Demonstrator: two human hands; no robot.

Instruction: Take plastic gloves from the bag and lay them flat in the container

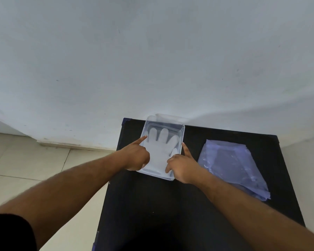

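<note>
A clear plastic container point(182, 128) sits at the far left of the black table. Inside it lies a translucent white plastic glove point(160, 147), flat, fingers pointing away from me. My left hand point(137, 155) rests at the container's left side, forefinger stretched out onto the glove's outer finger, other fingers curled. My right hand point(182, 164) is at the container's right near corner, forefinger along the right rim, thumb pressing down on the glove's cuff area. Neither hand grips anything. The bluish plastic bag point(232, 165) lies flat to the right.
The black table point(152, 205) stands against a white wall point(152, 60). Tiled floor point(34, 165) lies to the left. A second clear rim shows just behind the container.
</note>
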